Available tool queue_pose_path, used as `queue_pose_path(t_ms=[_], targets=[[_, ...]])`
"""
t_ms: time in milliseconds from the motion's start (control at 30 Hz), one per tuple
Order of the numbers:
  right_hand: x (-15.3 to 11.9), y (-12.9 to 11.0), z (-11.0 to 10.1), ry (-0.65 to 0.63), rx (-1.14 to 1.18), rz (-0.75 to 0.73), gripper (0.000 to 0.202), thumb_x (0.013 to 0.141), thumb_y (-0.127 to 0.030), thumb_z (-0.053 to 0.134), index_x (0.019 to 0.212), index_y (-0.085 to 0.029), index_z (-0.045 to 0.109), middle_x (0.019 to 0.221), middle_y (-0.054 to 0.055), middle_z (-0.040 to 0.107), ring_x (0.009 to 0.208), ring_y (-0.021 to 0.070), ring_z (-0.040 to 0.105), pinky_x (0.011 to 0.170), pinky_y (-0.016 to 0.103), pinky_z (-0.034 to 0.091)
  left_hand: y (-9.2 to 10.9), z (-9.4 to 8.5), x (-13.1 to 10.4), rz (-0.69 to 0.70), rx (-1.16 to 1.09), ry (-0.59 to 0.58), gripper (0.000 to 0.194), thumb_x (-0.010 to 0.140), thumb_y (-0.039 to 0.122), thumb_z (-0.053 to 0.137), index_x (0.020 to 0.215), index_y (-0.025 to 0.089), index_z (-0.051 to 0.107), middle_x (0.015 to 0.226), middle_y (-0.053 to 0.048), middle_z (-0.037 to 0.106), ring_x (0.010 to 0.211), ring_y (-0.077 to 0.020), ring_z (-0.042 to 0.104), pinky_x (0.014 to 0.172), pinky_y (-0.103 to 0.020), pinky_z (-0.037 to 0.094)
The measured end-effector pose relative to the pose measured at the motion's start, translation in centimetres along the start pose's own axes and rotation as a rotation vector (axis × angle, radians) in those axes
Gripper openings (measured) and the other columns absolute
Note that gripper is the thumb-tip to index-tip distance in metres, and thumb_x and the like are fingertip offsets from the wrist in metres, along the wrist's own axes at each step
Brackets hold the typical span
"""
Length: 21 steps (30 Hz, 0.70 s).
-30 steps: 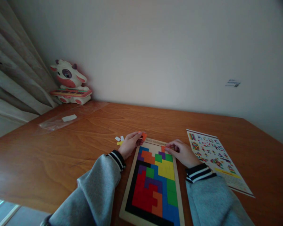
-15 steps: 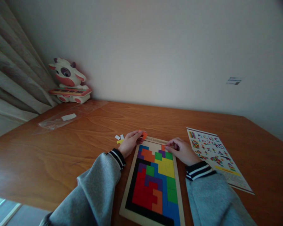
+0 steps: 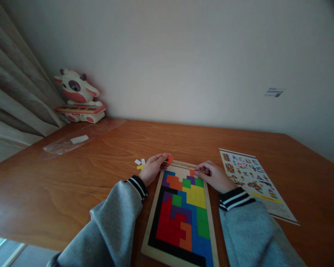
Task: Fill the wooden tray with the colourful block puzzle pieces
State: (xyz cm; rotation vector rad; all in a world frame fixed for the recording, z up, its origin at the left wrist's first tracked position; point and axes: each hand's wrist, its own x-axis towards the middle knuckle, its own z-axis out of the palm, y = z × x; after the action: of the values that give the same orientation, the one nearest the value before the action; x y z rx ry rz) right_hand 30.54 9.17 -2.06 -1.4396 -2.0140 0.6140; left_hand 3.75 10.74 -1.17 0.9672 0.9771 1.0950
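A wooden puzzle board [image 3: 153, 222] lies on the table, filled over most of its area with coloured block pieces. Its top strip shows bare wood. My left hand [image 3: 153, 168] pinches an orange piece [image 3: 169, 159] at the board's upper left corner. At the upper right corner, the fingers of my right hand [image 3: 213, 174] are closed together on a small orange piece [image 3: 192, 173], which lies at the top of the filled area, above a purple one.
White pieces [image 3: 137, 162] and a yellow piece [image 3: 140, 167] lie left of my left hand. A printed pattern sheet [image 3: 253, 178] is at the right. Farther back left are a plastic bag [image 3: 61, 147] and a cow toy [image 3: 79, 96].
The view has shifted slightly. Both hands hold nearly the same places, each still at its orange piece.
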Motion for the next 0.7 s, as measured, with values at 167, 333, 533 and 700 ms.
queue_pose_path(t_ms=[167,333,533,700], targets=[[0.0,-0.6,0.2,0.009,-0.015,0.002,0.032,0.081,-0.050,0.061,0.083,-0.019,0.070,0.079,0.005,0.060,0.063,0.0167,0.053,0.059,0.031,0.046,0.2,0.2,-0.1,-0.001,-0.051,-0.005,0.045,0.067,0.053,0.079,0.088,0.013,0.073,0.079,-0.003,0.066,0.064,-0.0082,0.052,0.060,-0.020,0.041],[0.0,-0.8,0.2,0.019,-0.052,-0.001,0.035,0.082,-0.054,0.061,0.082,-0.020,0.069,0.081,0.005,0.062,0.064,0.0167,0.055,0.060,0.031,0.046,0.1,0.2,0.0,0.002,-0.027,-0.004,0.045,0.067,0.054,0.079,0.087,0.014,0.073,0.074,-0.002,0.063,0.063,-0.0088,0.051,0.060,-0.021,0.040],[-0.2,-1.6,0.6,0.110,-0.245,0.095,0.044,0.081,-0.065,0.058,0.067,-0.023,0.057,0.069,0.004,0.062,0.063,0.0195,0.058,0.058,0.032,0.042,0.0,0.2,0.0,-0.001,0.021,-0.017,0.042,0.071,0.054,0.074,0.085,0.015,0.073,0.073,-0.001,0.062,0.063,-0.0092,0.051,0.060,-0.021,0.038],[-0.3,-3.9,1.6,0.128,-0.622,0.142,0.052,0.082,-0.073,0.049,0.065,-0.024,0.054,0.074,0.013,0.065,0.070,0.0268,0.064,0.061,0.037,0.045,0.0,0.2,-0.2,0.008,0.026,-0.023,0.043,0.071,0.054,0.074,0.089,0.015,0.073,0.073,0.000,0.063,0.063,-0.0095,0.051,0.062,-0.022,0.038]])
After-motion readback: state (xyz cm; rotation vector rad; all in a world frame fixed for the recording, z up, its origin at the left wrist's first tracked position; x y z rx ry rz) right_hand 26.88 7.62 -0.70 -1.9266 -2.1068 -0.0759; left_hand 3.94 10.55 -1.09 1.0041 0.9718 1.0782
